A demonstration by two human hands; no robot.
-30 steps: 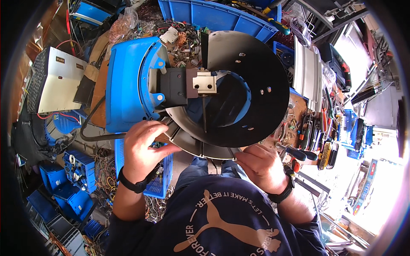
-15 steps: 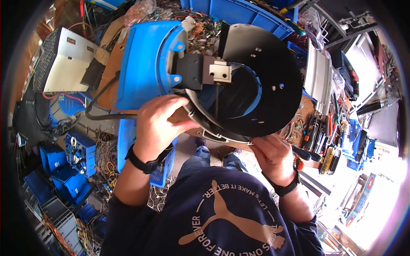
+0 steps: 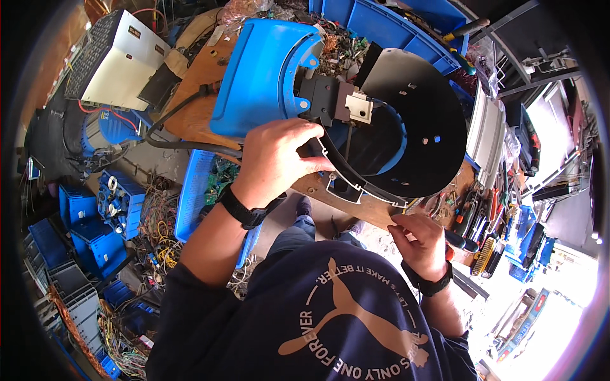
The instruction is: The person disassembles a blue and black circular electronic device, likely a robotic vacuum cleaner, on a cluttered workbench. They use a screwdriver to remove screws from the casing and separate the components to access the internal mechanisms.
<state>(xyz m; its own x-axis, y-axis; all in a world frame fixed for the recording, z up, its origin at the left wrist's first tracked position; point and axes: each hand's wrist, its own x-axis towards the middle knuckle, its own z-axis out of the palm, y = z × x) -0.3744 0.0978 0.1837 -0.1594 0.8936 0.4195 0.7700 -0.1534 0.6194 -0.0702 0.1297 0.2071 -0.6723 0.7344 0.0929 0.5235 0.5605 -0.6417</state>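
A blue housing (image 3: 260, 79) with a hinge-like bracket (image 3: 359, 108) and a large black round shell (image 3: 438, 127) lies on the wooden bench. Along the shell's near side runs a curved black strip with a pale, notched edge (image 3: 360, 186). My left hand (image 3: 279, 159) is closed, pinching the strip's left end between thumb and fingers beside the housing. Just off the strip's right end, my right hand (image 3: 419, 241) has its fingers curled and tips together at the bench edge. Whatever they hold, if anything, is too small to make out.
Several hand tools (image 3: 476, 213) line the bench's right side. Blue crates (image 3: 394, 32) and scrap stand behind. A thick black cable (image 3: 184, 145) leads from the housing to the left. A blue basket (image 3: 194, 190) sits below the bench, near tangled wires (image 3: 162, 238).
In the picture, the housing and shell have shifted right as the view moved. My right hand has come away from the strip's right end; my left still pinches the strip.
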